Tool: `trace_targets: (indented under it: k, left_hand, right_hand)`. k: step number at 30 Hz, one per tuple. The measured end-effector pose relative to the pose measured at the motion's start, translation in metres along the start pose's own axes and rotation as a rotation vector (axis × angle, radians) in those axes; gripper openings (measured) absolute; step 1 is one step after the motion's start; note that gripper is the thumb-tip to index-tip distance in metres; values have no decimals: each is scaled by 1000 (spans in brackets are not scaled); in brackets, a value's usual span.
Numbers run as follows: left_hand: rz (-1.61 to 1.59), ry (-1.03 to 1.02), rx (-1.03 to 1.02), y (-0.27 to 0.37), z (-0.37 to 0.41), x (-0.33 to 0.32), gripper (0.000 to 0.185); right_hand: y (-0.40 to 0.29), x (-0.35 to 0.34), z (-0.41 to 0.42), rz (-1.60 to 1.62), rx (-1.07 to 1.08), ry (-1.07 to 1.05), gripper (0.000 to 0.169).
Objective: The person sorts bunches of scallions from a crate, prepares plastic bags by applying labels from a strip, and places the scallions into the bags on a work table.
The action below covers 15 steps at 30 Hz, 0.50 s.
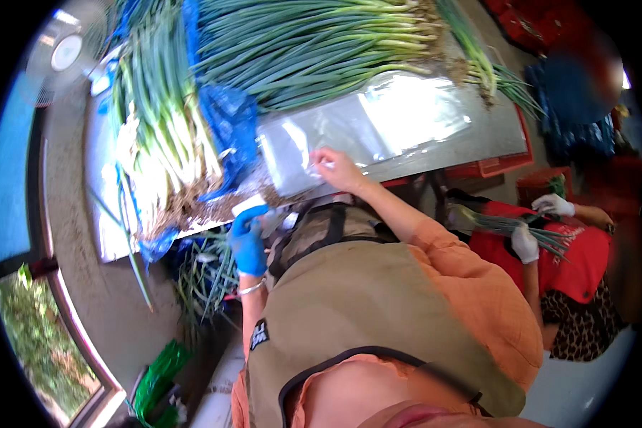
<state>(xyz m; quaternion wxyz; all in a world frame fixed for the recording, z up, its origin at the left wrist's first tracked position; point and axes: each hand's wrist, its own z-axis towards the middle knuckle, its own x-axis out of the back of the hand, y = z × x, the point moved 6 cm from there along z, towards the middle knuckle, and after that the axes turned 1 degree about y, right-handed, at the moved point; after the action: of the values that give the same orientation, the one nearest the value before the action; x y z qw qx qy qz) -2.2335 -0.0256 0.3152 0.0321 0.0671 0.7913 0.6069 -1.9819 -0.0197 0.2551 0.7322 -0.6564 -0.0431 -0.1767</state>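
My left hand (pixel 247 243), in a blue glove, is curled at the table's near edge beside a small white object (pixel 250 204) and something translucent. Whether it grips either is unclear. The bare right hand (pixel 329 167) bends its fingers over a stack of clear plastic bags (pixel 348 131), and a bit of film shows at the fingertips. Behind the bags lies a wide pile of green onions (pixel 310 48), roots to the right. Another bunch of green onions (pixel 163 128) lies at the left, roots towards me, next to blue plastic sheeting (pixel 227 128).
Loose soil lies along the near edge of the metal table (pixel 492 139). More green onions (pixel 206 273) are below it. A fan (pixel 67 52) stands back left. At the right, a co-worker's white-gloved hands (pixel 525 243) hold green onions, near a red crate (pixel 543 182).
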Motion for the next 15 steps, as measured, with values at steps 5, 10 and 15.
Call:
trace_targets:
  k: [5,10,15]
  left_hand:
    - [-224,-71,65,-14,7,-3,22]
    - [-265,-162,135,-20,7,-15,30]
    - [-270,-149,204,-10,4,-22,30]
  right_hand:
    - [17,22,7,315,-143,162,11]
    - [48,83,13,462,-371,488,9]
    - [43,122,12,596,-397,585,13]
